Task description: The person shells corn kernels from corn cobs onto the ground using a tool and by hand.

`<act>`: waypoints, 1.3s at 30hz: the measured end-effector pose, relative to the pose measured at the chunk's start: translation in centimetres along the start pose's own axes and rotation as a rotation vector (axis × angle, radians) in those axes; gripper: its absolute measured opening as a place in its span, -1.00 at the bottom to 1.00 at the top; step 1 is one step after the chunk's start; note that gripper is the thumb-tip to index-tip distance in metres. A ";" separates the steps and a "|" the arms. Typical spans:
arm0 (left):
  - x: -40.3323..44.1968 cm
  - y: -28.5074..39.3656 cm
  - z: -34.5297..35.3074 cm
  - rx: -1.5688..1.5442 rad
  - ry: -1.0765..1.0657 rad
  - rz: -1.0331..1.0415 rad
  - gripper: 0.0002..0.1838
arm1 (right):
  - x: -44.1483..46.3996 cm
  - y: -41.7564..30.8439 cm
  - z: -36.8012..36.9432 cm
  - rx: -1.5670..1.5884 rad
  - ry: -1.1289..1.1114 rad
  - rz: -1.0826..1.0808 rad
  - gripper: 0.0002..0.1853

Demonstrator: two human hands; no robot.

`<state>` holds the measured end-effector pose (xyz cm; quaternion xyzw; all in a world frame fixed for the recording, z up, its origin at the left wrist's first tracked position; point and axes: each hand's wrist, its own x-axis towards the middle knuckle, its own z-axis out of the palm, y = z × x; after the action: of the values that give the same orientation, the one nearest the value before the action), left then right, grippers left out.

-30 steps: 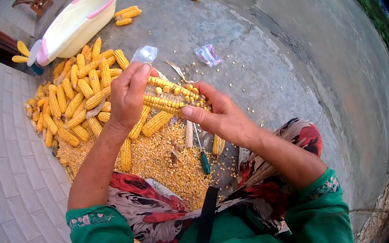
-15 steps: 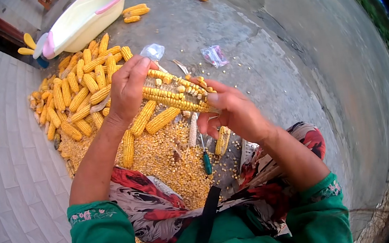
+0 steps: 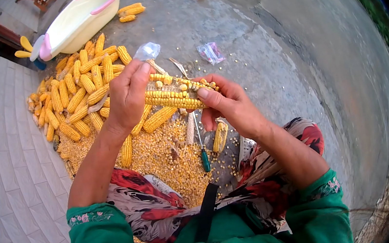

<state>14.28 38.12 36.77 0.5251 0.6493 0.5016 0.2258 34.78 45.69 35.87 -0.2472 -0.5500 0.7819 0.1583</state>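
From where I stood, the left hand (image 3: 128,98) gripped the cob (image 3: 172,98) by its left end, above the loose kernels (image 3: 158,148), while the right hand (image 3: 231,104) held the right end, thumb on the kernels by the partly bared rows. To my eye, doing it well wanted a steady left grip and the thumb pushing kernels sideways into that bared gap.

Yellow corn cob (image 3: 173,98), bare strip between kernel rows, slightly tilted, held in both hands (image 3: 128,96).
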 end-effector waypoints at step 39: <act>-0.6 0.7 0.5 -0.015 -0.384 -0.147 -0.73 | 0.9 1.2 1.4 -0.416 0.043 0.047 -0.46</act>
<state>15.20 37.73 37.00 0.5605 0.6272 0.3793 0.3856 33.26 44.71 34.97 -0.3039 -0.6903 0.6493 0.0973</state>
